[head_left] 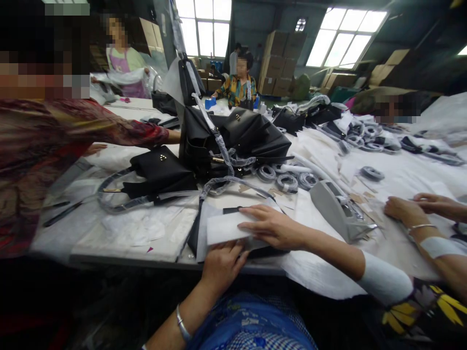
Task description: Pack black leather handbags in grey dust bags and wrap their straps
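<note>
A black handbag [193,237] lies at the table's front edge, partly hidden by white sheets and my hands. A folded white foam sheet [221,231] rests over it. My left hand [224,264] has its fingers closed at the sheet's near edge; their tips are partly hidden. Across the sheet's right side, my right hand [274,226] lies with fingers stretched out and apart. A plastic-wrapped strap [219,182] loops behind the bag. Just left sits another black handbag [160,171] with a wrapped handle.
Black handbags [237,133] are piled behind. Coiled wrapped straps [287,182] and a grey tape dispenser [333,206] stand to the right. A co-worker's arm [138,132] reaches in from the left; another person's hands [408,214] rest at right. A pen-like tool [63,214] lies left.
</note>
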{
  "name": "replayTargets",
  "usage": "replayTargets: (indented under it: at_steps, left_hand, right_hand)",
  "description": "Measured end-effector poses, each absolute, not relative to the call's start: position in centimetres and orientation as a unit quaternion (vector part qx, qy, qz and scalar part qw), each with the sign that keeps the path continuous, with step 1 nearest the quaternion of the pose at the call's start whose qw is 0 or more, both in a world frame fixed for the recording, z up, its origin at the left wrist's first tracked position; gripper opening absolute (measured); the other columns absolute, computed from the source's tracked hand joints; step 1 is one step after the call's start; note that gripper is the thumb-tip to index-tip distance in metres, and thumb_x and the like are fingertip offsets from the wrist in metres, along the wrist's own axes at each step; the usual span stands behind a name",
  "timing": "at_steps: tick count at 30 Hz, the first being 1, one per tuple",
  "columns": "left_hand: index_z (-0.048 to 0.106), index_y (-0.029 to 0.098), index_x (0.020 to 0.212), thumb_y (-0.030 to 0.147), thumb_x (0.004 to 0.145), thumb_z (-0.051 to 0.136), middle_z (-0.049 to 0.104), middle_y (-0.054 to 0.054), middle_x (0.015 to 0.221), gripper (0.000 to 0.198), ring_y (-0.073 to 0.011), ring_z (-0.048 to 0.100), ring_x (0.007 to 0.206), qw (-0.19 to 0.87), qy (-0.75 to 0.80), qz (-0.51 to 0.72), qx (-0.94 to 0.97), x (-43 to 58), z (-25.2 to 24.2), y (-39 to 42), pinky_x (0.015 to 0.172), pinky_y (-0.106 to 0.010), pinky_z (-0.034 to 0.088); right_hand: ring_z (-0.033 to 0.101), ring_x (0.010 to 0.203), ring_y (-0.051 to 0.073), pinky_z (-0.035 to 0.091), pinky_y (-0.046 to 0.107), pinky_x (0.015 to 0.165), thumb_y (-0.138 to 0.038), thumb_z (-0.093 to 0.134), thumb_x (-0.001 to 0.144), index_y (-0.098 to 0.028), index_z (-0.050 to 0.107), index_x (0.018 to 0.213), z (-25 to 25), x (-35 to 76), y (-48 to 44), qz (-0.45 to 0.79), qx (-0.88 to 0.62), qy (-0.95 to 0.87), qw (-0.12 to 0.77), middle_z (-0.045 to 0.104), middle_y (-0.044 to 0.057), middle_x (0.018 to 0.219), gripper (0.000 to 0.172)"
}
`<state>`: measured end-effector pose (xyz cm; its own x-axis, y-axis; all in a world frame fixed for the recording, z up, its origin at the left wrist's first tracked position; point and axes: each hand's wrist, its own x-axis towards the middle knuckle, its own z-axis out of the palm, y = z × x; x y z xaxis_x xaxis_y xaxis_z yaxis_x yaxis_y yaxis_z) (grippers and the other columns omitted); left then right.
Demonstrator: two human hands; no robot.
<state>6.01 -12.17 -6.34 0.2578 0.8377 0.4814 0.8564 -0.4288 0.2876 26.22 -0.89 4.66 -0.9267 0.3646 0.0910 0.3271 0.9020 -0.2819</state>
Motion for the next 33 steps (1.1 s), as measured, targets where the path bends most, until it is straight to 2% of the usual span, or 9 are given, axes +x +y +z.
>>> replayTargets:
  at_steps: [2, 6, 10, 17, 22, 28, 30, 32, 33]
  left_hand:
    - [0.066, 0.023, 0.115, 0.038, 0.099, 0.050, 0.074, -0.005, 0.092, 0.027, -0.0228, 0.069, 0.079, 0.008, -0.540, -0.288, -0.791, 6.1, -6.3, -12.3, 0.071, -0.035, 0.052]
    - [0.067, 0.022, 0.109, 0.038, 0.099, 0.050, 0.073, -0.005, 0.089, 0.025, -0.0229, 0.068, 0.078, 0.005, -0.533, -0.291, -0.794, 6.2, -6.2, -12.4, 0.070, -0.034, 0.051]
    - [0.067, 0.021, 0.108, 0.038, 0.100, 0.048, 0.073, -0.006, 0.088, 0.027, -0.0232, 0.068, 0.078, 0.010, -0.527, -0.301, -0.795, 6.2, -6.0, -12.4, 0.072, -0.035, 0.051]
    - [0.067, 0.019, 0.114, 0.040, 0.104, 0.039, 0.076, -0.006, 0.098, 0.037, -0.0196, 0.071, 0.085, 0.023, -0.483, -0.321, -0.814, 5.2, -5.9, -12.8, 0.076, -0.031, 0.055]
    - [0.071, 0.018, 0.109, 0.038, 0.104, 0.039, 0.077, -0.006, 0.091, 0.038, -0.0181, 0.072, 0.077, 0.043, -0.469, -0.327, -0.819, 4.8, -6.3, -12.5, 0.071, -0.028, 0.056]
    - [0.070, 0.018, 0.111, 0.033, 0.104, 0.037, 0.077, -0.007, 0.098, 0.037, -0.0216, 0.074, 0.083, 0.096, -0.481, -0.294, -0.821, 5.6, -3.8, -14.2, 0.073, -0.032, 0.060]
    - [0.069, 0.021, 0.111, 0.034, 0.103, 0.041, 0.077, -0.004, 0.097, 0.032, -0.0196, 0.074, 0.080, 0.104, -0.480, -0.291, -0.821, 5.6, -2.6, -14.6, 0.070, -0.029, 0.060]
    - [0.065, 0.023, 0.120, 0.035, 0.101, 0.046, 0.077, -0.004, 0.105, 0.030, -0.0183, 0.075, 0.085, 0.094, -0.469, -0.287, -0.830, 5.7, -1.8, -14.1, 0.072, -0.025, 0.061]
    - [0.060, 0.023, 0.129, 0.036, 0.100, 0.047, 0.074, -0.005, 0.115, 0.034, -0.0194, 0.074, 0.094, 0.086, -0.461, -0.281, -0.837, 5.8, -1.7, -13.6, 0.076, -0.026, 0.061]
  right_hand:
    - [0.040, 0.139, 0.032, 0.033, 0.056, 0.113, -0.021, 0.054, 0.095, -0.024, 0.057, 0.139, 2.8, 26.5, -1.5, 0.120, -0.183, -0.974, 0.053, 0.044, 0.013, 0.153, 0.045]
    - [0.028, 0.147, 0.030, 0.025, 0.056, 0.119, -0.013, 0.051, 0.092, -0.020, 0.050, 0.145, -0.1, 27.0, -2.2, 0.123, -0.181, -0.974, 0.056, 0.046, 0.009, 0.152, 0.053]
    - [0.037, 0.143, 0.026, 0.033, 0.049, 0.117, -0.012, 0.050, 0.093, -0.018, 0.046, 0.148, -1.0, 27.2, -2.1, 0.159, -0.158, -0.970, 0.092, 0.048, 0.011, 0.151, 0.055]
    - [0.036, 0.144, 0.024, 0.033, 0.046, 0.118, -0.013, 0.049, 0.095, -0.018, 0.046, 0.148, -2.4, 27.8, -1.6, 0.194, -0.119, -0.963, 0.143, 0.050, 0.012, 0.149, 0.053]
    - [0.032, 0.146, 0.024, 0.031, 0.048, 0.119, -0.005, 0.049, 0.085, -0.016, 0.047, 0.147, -2.6, 28.0, -1.6, 0.202, -0.088, -0.963, 0.154, 0.049, 0.014, 0.149, 0.062]
    - [0.040, 0.142, 0.024, 0.035, 0.044, 0.117, -0.004, 0.050, 0.081, -0.012, 0.057, 0.137, -2.2, 27.9, -2.0, 0.203, -0.099, -0.959, 0.173, 0.055, 0.014, 0.143, 0.057]
    - [0.043, 0.140, 0.024, 0.036, 0.041, 0.116, -0.005, 0.053, 0.080, -0.012, 0.060, 0.134, -2.1, 27.8, -1.9, 0.196, -0.103, -0.960, 0.174, 0.056, 0.013, 0.142, 0.054]
    - [0.045, 0.139, 0.024, 0.036, 0.039, 0.116, -0.006, 0.056, 0.079, -0.013, 0.062, 0.130, -2.0, 27.6, -1.7, 0.184, -0.100, -0.963, 0.169, 0.057, 0.013, 0.142, 0.052]
    - [0.045, 0.138, 0.024, 0.037, 0.037, 0.115, -0.007, 0.057, 0.079, -0.013, 0.063, 0.129, -2.1, 27.5, -1.6, 0.181, -0.096, -0.965, 0.166, 0.057, 0.013, 0.141, 0.051]
